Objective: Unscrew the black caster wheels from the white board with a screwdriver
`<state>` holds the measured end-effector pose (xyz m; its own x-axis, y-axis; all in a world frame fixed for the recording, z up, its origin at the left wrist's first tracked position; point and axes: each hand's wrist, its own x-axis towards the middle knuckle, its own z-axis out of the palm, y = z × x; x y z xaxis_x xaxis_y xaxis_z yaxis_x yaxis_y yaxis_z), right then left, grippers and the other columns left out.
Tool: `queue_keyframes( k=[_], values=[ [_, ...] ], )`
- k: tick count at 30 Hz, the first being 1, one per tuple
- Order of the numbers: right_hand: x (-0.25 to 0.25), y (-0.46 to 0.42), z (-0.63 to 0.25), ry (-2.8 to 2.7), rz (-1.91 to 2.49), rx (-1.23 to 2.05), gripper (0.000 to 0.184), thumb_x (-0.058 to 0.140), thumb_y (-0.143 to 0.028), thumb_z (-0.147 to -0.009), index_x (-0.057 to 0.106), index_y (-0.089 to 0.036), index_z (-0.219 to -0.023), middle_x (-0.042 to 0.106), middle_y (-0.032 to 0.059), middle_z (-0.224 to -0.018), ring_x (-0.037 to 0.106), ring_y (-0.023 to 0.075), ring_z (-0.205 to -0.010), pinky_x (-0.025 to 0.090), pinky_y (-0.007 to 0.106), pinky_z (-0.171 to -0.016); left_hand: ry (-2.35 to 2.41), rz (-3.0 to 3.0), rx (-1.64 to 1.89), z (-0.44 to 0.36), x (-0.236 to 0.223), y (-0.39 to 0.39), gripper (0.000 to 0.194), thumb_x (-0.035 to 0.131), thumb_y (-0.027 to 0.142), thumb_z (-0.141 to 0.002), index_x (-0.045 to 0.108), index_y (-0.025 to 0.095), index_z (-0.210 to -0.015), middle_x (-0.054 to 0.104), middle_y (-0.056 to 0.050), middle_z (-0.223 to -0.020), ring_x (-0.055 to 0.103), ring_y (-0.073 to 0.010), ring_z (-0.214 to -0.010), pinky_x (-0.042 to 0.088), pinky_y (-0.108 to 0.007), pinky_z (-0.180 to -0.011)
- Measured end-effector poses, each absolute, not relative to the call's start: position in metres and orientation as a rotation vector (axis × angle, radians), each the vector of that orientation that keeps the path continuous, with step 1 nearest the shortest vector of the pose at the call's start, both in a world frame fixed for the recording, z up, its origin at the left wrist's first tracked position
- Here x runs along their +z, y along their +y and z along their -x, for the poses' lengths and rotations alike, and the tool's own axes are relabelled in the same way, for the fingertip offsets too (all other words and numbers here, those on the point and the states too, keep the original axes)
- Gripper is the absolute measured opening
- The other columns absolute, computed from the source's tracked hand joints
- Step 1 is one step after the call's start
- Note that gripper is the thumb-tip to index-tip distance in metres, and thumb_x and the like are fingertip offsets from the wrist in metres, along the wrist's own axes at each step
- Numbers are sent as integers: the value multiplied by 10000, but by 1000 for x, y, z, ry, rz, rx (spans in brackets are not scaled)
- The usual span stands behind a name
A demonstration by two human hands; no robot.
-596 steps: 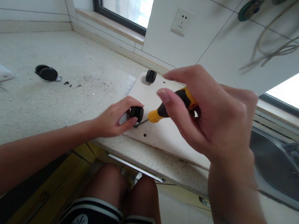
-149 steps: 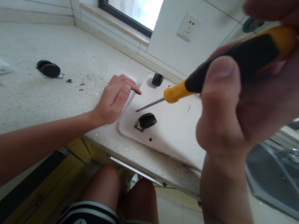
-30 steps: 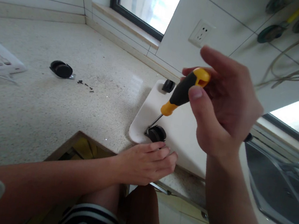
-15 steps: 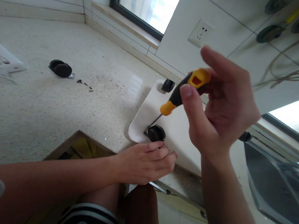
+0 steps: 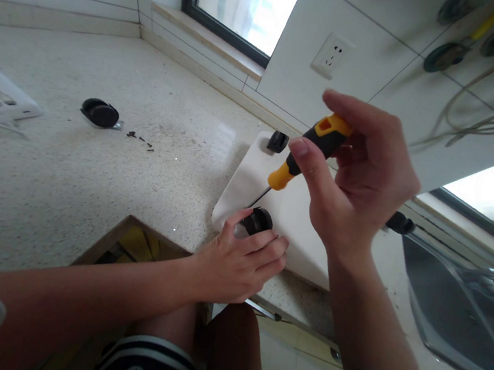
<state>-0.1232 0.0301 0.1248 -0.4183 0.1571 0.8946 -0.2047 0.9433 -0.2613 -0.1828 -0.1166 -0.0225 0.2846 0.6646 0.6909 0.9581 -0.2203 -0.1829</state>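
Observation:
My right hand (image 5: 358, 176) grips a yellow and black screwdriver (image 5: 309, 151), tilted with its shaft pointing down and left. The tip reaches the near corner of a white board (image 5: 242, 181), beside a black caster wheel (image 5: 258, 219). Around that caster my left hand (image 5: 246, 258) is closed, its thumb or forefinger by the screwdriver tip and the other fingers along the near side. What the tip touches is hidden behind a finger. A second caster (image 5: 277, 141) sits on the board's far corner, and another (image 5: 400, 223) stands at its right end.
On the counter (image 5: 174, 181) at left lie a loose caster (image 5: 99, 113), several small screws (image 5: 141, 138) and a white device (image 5: 0, 92) with a cable. A sink (image 5: 459, 313) is at right, a wall socket (image 5: 332, 55) behind. Below the counter edge is an open drawer (image 5: 138, 240).
My left hand has brought a finger up to the screwdriver tip, around the caster. My right hand has shifted slightly left and turned the screwdriver handle, which leans lower now.

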Motion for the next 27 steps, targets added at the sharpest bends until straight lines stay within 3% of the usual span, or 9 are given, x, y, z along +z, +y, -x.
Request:
queue_keyframes(
  k=[4, 9, 13, 17, 21, 25, 27],
  values=[
    [125, 30, 122, -2021, -54, 444, 375, 582, -457, -1131, 646, -392, -1495, 709, 52, -1401, 764, 254, -1240, 697, 421, -950, -1429, 1946, -665, 182, -25, -116, 348, 608, 305, -1046, 774, 277, -1349, 649, -66, -1584, 455, -329, -1486, 325, -740, -1283],
    [124, 25, 118, -1992, 14, 404, 395, 729, -462, -1060, 711, -372, -1444, 725, 71, -1269, 758, 254, -1092, 707, 429, -883, -1417, 1950, -625, 182, -24, -117, 352, 553, 301, -1080, 767, 290, -1359, 641, -67, -1600, 424, -313, -1507, 339, -735, -1265],
    [122, 23, 119, -1967, -3, 467, 361, 654, -468, -1093, 719, -389, -1439, 726, 75, -1326, 758, 264, -1128, 713, 466, -917, -1428, 1953, -624, 183, -23, -117, 335, 582, 319, -1067, 769, 291, -1343, 649, -68, -1591, 423, -330, -1505, 354, -734, -1255],
    [122, 24, 119, -1962, 31, 409, 356, 752, -436, -1044, 748, -395, -1398, 730, 68, -1256, 748, 272, -1134, 716, 472, -913, -1428, 1963, -622, 182, -24, -117, 338, 577, 305, -1067, 769, 290, -1345, 644, -62, -1604, 422, -325, -1508, 346, -742, -1257],
    [121, 24, 119, -1986, 16, 405, 358, 605, -411, -1120, 698, -387, -1465, 724, 70, -1369, 744, 261, -1205, 715, 464, -944, -1431, 1959, -645, 182, -25, -117, 340, 564, 302, -1076, 773, 285, -1344, 654, -62, -1597, 424, -316, -1510, 333, -742, -1263],
    [117, 23, 121, -2009, 44, 408, 428, 716, -434, -1058, 679, -403, -1484, 719, 64, -1438, 750, 269, -1201, 716, 444, -909, -1419, 1955, -667, 182, -24, -116, 332, 571, 274, -1068, 778, 275, -1328, 679, -47, -1561, 453, -301, -1479, 332, -732, -1267],
    [115, 23, 124, -1991, -14, 478, 416, 659, -424, -1079, 671, -426, -1495, 701, 49, -1500, 749, 268, -1222, 706, 460, -960, -1415, 1949, -681, 182, -23, -116, 322, 592, 279, -1060, 784, 276, -1317, 691, -49, -1543, 466, -307, -1466, 337, -724, -1266]
  ],
)
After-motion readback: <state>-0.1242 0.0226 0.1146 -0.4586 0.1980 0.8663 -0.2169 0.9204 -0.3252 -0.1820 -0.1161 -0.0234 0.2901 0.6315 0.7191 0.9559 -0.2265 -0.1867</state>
